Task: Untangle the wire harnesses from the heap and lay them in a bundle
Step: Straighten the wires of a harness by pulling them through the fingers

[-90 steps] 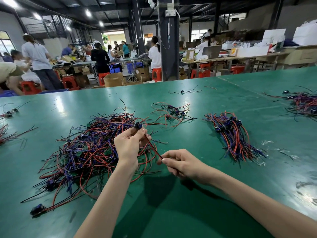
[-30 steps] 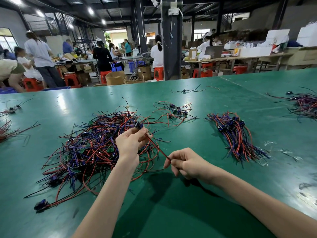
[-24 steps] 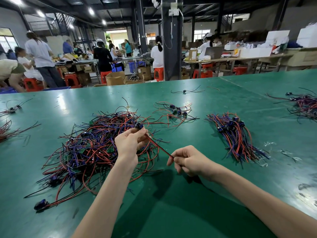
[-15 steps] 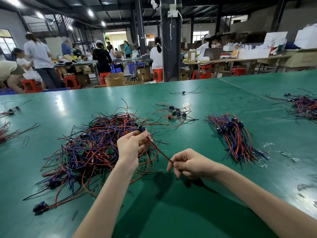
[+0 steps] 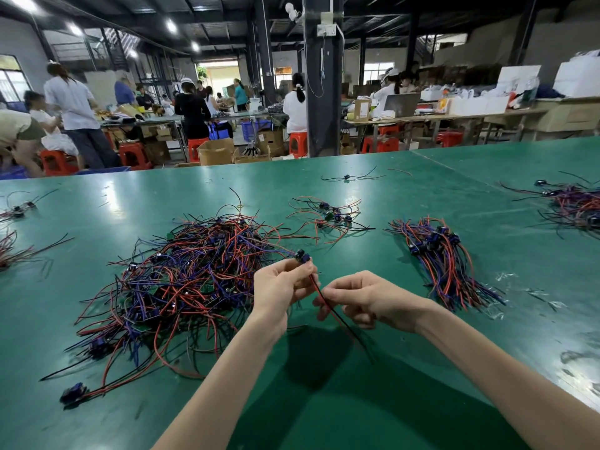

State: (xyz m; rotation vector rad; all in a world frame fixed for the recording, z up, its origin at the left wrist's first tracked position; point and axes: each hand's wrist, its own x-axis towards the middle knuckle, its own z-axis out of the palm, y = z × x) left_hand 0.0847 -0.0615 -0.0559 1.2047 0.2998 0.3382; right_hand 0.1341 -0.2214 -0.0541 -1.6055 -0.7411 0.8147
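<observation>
A tangled heap [image 5: 181, 280] of red, black and purple wire harnesses with small dark connectors lies on the green table [image 5: 324, 401], left of centre. My left hand [image 5: 279, 287] pinches one harness [image 5: 344, 323] at its dark connector, raised just right of the heap. My right hand [image 5: 363, 298] pinches the same harness's red and black wires a little lower; their free ends hang down toward me. A neat bundle [image 5: 441, 261] of straightened harnesses lies to the right.
A small loose cluster of harnesses [image 5: 328, 216] sits behind the heap, a single one [image 5: 347, 177] farther back. More wire piles lie at the right edge [image 5: 578, 206] and left edge [image 5: 13, 248]. People work at benches beyond the table.
My right hand has slid up along the wires toward my left hand, so the free ends now trail below it. My left hand has kept hold of the connector.
</observation>
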